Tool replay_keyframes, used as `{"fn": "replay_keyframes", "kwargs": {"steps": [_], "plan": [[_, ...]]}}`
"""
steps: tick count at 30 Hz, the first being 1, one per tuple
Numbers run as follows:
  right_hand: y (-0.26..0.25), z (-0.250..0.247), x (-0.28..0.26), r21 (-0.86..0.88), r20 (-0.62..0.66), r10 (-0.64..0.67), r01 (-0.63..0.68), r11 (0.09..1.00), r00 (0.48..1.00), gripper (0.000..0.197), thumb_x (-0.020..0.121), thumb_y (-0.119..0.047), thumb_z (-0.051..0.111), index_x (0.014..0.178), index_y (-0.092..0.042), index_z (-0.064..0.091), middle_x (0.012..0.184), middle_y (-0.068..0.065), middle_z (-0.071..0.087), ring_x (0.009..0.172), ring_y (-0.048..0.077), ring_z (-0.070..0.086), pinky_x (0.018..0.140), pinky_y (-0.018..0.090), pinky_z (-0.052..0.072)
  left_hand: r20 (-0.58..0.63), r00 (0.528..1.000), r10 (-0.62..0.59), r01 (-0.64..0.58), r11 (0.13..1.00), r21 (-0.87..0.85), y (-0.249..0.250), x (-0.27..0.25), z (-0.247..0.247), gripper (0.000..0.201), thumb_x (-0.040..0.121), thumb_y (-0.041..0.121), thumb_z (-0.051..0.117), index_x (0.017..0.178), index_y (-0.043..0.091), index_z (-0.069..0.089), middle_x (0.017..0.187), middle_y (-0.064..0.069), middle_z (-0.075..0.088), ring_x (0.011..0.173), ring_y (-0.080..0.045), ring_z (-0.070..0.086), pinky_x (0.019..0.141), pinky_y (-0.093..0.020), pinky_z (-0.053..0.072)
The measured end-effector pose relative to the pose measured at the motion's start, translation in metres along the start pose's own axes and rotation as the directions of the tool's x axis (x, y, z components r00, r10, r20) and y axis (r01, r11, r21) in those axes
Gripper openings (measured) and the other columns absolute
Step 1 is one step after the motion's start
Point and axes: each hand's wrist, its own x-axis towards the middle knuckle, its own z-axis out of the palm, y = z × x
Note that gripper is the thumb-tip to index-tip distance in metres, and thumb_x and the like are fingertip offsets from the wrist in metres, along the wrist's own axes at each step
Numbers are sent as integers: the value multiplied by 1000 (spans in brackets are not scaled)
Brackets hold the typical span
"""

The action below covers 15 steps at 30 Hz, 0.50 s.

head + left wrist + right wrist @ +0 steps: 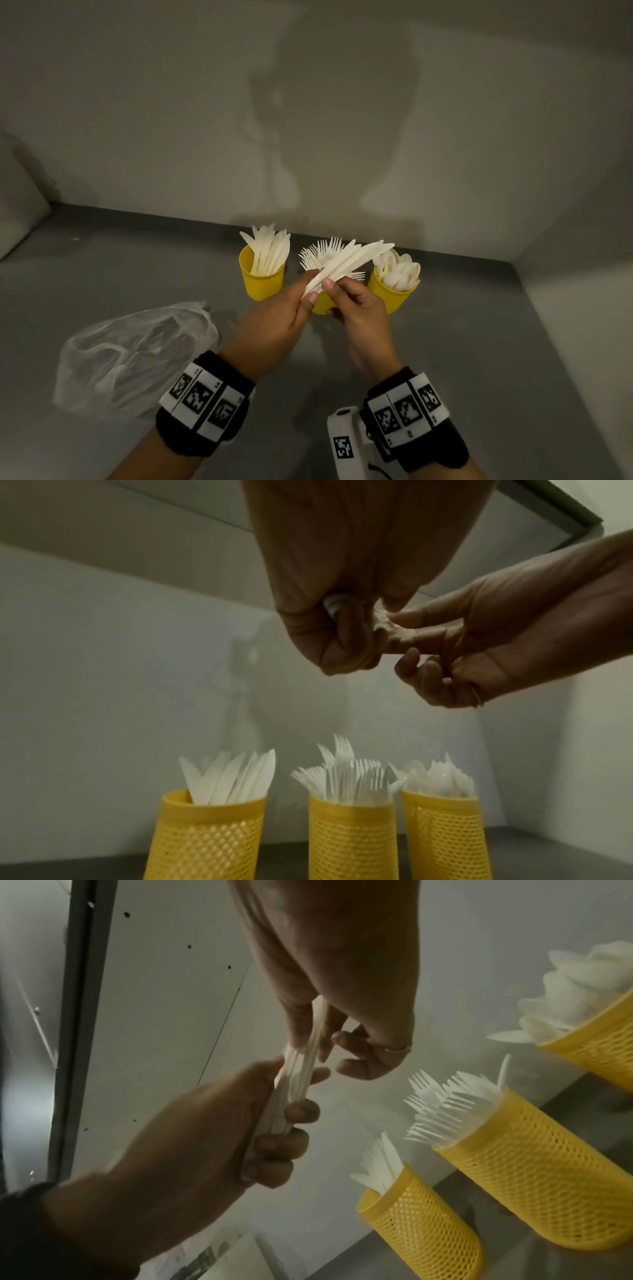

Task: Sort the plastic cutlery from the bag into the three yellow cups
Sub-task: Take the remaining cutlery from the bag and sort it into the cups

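Three yellow mesh cups stand in a row by the back wall. The left cup [262, 281] holds knives, the middle cup [322, 304] forks, the right cup [390, 294] spoons. Above the middle cup my left hand [310, 287] grips the handle end of a bundle of white plastic knives [346, 265], fingers curled round it [274, 1123]. My right hand [334, 291] pinches the same bundle between thumb and forefinger [318, 1039], just above the left hand's grip. The blades point up and right, over the fork and spoon cups.
A crumpled clear plastic bag [137, 353] lies on the grey tabletop [462, 342] at the front left, near my left wrist. Walls close the table at the back and on the right. A pale cushion-like object [17, 205] sits at the far left.
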Motion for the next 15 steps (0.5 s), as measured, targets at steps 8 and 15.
{"fn": "replay_keyframes", "kwargs": {"steps": [8,15], "plan": [[4,22,10,66,151,87,-97,993,985,8,86,-4,59,82,-3,66,61,1,65,51,9,58,57,23,55,-67,998,4,1,997,83,-21,-1,-12,57,85,53,17,140,38,11,117,-4,57,106,-13,51,92,-30,41],[8,54,47,-210,82,70,-51,976,994,22,86,-12,63,88,11,63,57,12,55,38,5,48,41,19,45,-145,989,-40,72,973,219,-47,11,-34,49,93,40,33,140,28,31,103,-6,58,97,-22,54,81,-31,41]]}}
